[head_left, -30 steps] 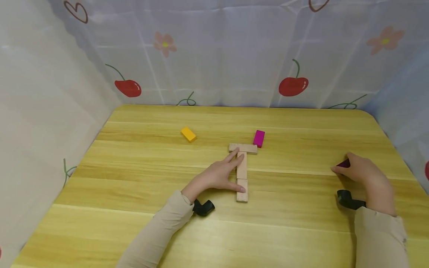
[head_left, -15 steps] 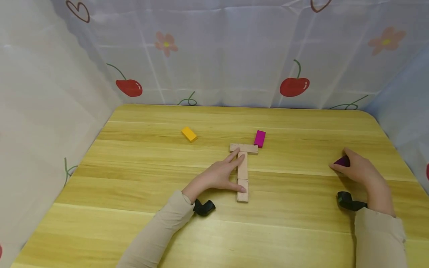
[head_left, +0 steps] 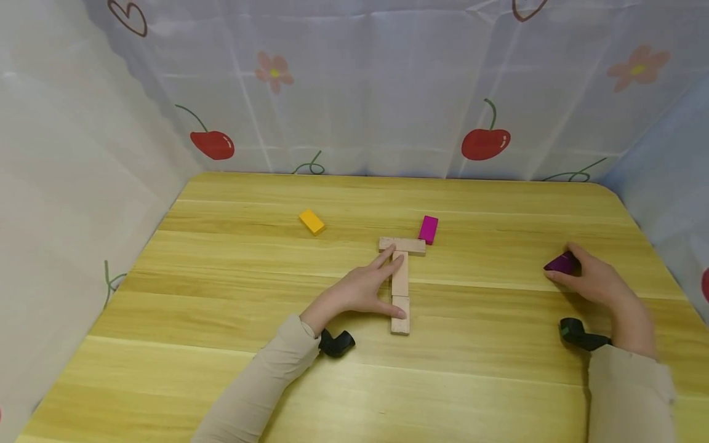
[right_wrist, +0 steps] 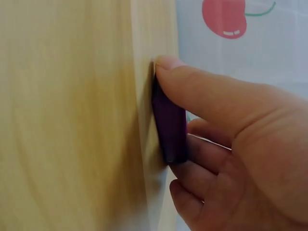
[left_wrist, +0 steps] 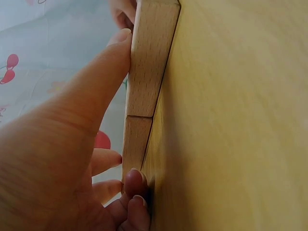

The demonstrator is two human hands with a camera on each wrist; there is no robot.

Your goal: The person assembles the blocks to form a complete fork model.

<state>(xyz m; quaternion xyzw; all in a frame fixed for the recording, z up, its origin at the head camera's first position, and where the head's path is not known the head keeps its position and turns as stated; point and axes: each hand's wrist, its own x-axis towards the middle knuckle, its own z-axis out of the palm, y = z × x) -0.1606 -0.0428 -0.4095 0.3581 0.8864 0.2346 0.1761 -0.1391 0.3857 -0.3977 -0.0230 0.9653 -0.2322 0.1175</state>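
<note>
Three plain wooden blocks lie in a T on the table: a crosswise block point(head_left: 414, 247) at the far end, then a middle block point(head_left: 400, 280) and a near block point(head_left: 400, 326) end to end. Over them my left hand point(head_left: 360, 288) spreads its fingers. Its thumb point(left_wrist: 113, 57) touches the near block, and the fingertips reach the middle and crosswise blocks. Off to the right, my right hand point(head_left: 600, 283) pinches a dark purple triangular block point(head_left: 564, 263) between thumb and fingers, close over the table. The right wrist view shows this block point(right_wrist: 171, 122) edge-on.
A yellow block point(head_left: 312, 222) lies at the back left. Beside the right end of the crosswise block is a magenta block point(head_left: 428, 229). Black wrist cameras sit under both wrists. A printed curtain point(head_left: 365, 92) hangs behind the table point(head_left: 471, 394).
My right hand has turned the purple block, so more of its triangular face shows, and its fingers have shifted slightly left and away from me. The left hand stays over the wooden blocks.
</note>
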